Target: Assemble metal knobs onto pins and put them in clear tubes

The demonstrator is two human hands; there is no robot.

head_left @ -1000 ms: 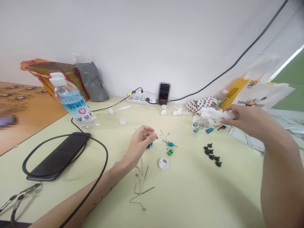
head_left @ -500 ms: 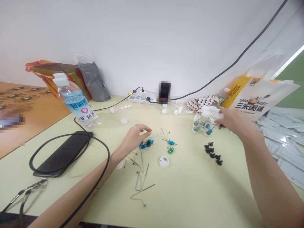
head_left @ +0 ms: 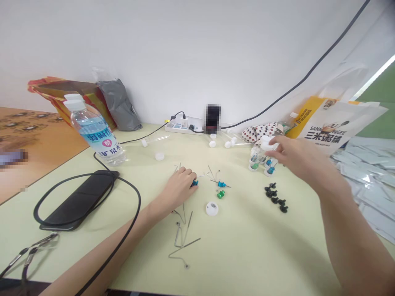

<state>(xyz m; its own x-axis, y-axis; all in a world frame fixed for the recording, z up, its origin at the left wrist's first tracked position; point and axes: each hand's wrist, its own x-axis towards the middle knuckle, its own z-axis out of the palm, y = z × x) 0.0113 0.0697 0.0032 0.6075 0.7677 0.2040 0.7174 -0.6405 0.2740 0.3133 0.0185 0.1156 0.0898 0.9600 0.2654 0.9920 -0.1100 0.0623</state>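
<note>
Head view: we saw the left hand (head_left: pixel 178 191) with fingers curled over a light blue plastic part (head_left: pixel 194 183), and the right hand (head_left: pixel 296 158) with fingers spread by a light white vial cap (head_left: pixel 268 142), easiest held at its rim.

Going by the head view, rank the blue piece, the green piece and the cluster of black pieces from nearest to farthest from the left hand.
1. Blue plastic piece: at the fingertips of the left hand.
2. Green plastic piece: on the table, to the hand's right.
3. Black plastic pieces: a cluster farther right.
</note>
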